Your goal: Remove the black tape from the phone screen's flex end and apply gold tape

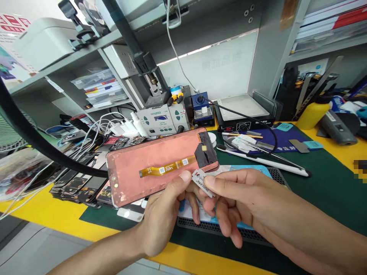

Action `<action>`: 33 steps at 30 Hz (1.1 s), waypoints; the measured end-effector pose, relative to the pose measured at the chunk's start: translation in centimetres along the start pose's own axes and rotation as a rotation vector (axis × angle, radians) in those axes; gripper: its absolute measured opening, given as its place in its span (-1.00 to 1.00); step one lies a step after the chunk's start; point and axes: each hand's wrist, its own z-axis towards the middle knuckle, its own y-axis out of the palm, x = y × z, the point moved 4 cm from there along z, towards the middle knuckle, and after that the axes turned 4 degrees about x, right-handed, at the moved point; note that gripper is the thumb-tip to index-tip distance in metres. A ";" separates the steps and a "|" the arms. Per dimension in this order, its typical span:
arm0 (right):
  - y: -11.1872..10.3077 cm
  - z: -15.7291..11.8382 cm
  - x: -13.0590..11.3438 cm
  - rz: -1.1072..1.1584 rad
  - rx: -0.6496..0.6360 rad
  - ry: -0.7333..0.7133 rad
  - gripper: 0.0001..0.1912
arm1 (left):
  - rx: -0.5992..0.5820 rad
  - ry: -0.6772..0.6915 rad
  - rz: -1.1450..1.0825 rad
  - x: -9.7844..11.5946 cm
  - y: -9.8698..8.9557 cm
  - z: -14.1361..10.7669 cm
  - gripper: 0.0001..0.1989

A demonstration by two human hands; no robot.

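My left hand (166,206) is closed on the lower edge of a phone screen (132,160), with the thumb in front. The screen's coppery back faces me, tilted, and an orange-brown flex cable (168,168) lies along it, running to a black patch at the right end. Between the thumb and fingers of my right hand (232,198) is a small silver razor blade (203,182) with printed lettering. The blade sits just below the screen's lower right edge. Whether it touches the screen or my left fingers, I cannot tell.
Phone parts (80,183) are piled at the left among white cables. A black hoop (43,141) crosses the left foreground. Behind stand a control unit (163,118) and a heating plate (243,109). A white pen-like tool (263,161) lies on the green mat (321,194).
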 end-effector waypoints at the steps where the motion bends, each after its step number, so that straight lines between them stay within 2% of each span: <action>1: 0.0 0.0 0.1 0.009 -0.005 0.004 -0.58 | 0.007 -0.014 0.006 -0.2 -0.1 -0.1 -0.52; 7: -0.1 -0.1 0.4 0.034 -0.020 -0.013 -0.60 | 0.037 -0.013 0.098 -0.6 -0.7 -0.3 -0.46; 13: -0.5 0.3 0.5 -0.015 0.010 -0.074 -0.55 | 0.040 0.003 0.029 -0.3 -0.3 0.0 -0.50; 20: -0.7 0.8 0.8 -0.090 0.019 -0.122 -0.56 | 0.032 0.002 0.058 -0.2 -0.1 0.1 -0.48; 33: -0.5 0.5 0.6 -0.070 0.017 -0.095 -0.59 | 0.054 0.084 0.089 0.1 0.2 0.2 -0.60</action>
